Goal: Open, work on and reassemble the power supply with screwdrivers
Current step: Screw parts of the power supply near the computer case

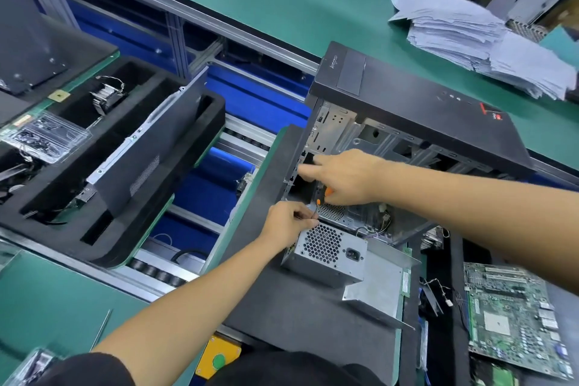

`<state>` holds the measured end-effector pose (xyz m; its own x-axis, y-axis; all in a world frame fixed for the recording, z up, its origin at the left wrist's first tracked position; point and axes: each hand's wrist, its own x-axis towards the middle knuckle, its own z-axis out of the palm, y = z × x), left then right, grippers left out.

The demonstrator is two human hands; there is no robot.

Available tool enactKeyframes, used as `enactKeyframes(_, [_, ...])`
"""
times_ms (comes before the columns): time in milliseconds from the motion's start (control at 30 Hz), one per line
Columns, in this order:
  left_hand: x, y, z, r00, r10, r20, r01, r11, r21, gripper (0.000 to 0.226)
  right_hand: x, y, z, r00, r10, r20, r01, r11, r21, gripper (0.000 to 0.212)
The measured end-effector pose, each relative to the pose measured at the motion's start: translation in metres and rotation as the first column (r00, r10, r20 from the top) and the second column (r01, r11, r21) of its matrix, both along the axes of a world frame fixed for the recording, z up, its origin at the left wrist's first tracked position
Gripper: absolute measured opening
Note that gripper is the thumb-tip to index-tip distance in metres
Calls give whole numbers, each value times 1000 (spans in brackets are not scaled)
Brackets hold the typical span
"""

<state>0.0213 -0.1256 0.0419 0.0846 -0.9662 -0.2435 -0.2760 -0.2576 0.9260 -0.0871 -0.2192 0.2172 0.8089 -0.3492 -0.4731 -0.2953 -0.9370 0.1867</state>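
The power supply (326, 255), a grey metal box with a honeycomb grille and a mains socket, rests on a dark pad just in front of the open computer case (407, 122). The case holds bare metal bays and loose wires. The left hand (286, 222) pinches something small and thin at the supply's upper corner; what it is cannot be told. The right hand (341, 175), above the supply at the case's opening, curls round an orange-handled screwdriver (324, 194), forefinger stretched out. Right of the supply, a motherboard (513, 313) lies flat. Far left of it, a black foam tray (103, 141) holds a side panel (147, 153) and a bag of small parts (44, 136).
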Motion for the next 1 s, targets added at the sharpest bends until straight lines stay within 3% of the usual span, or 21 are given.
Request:
enactKeyframes(67, [0, 0, -2, 1000, -12, 19, 12, 1000, 2, 16, -4, -6, 5, 928, 355, -113, -357, 934, 3, 43])
enactKeyframes(133, [0, 1, -2, 1000, -11, 6, 11, 1000, -1, 17, -6, -5, -1, 900, 412, -146, -416, 909, -1, 32])
enactKeyframes(200, [0, 0, -1, 1000, 0, -14, 0, 1000, -17, 17, -9, -1, -9, 988, 150, -46, -150, 989, 18, 6])
enactKeyframes(267, [0, -1, -1, 999, 5, -36, -6, 1000, -26, 20, -7, 2, -17, 976, -216, 30, 214, 975, 64, 15])
enactKeyframes(333, [2, -3, -2, 997, 9, -75, -8, 1000, 1, 25, -2, 4, -22, 908, -412, 80, 405, 910, 93, 24])
enactKeyframes(433, [13, -2, -6, 979, -61, -194, 76, 995, 67, 35, 7, 9, -22, 819, -557, 138, 546, 831, 108, 23])
enactKeyframes(567, [37, 6, -18, 906, -70, -417, 113, 990, 79, 27, 2, 13, -16, 772, -611, 172, 613, 789, 52, 19])
enactKeyframes(600, [46, 9, -24, 927, -39, -374, 70, 995, 70, 24, -3, 15, -15, 758, -625, 188, 630, 776, 41, 19])
enactKeyframes(667, [62, 18, -43, 994, -2, -106, 7, 999, 45, 19, -13, 18, -12, 704, -672, 227, 679, 732, 63, 17])
enactKeyframes(767, [80, 38, -72, 951, -41, 305, 2, 992, 126, 20, -27, 23, -12, 590, -759, 277, 758, 638, 136, 15])
enactKeyframes(1000, [88, 54, -95, 924, -123, 362, 100, 992, 81, 30, -51, 35, -24, 439, -845, 305, 830, 511, 222, 13])
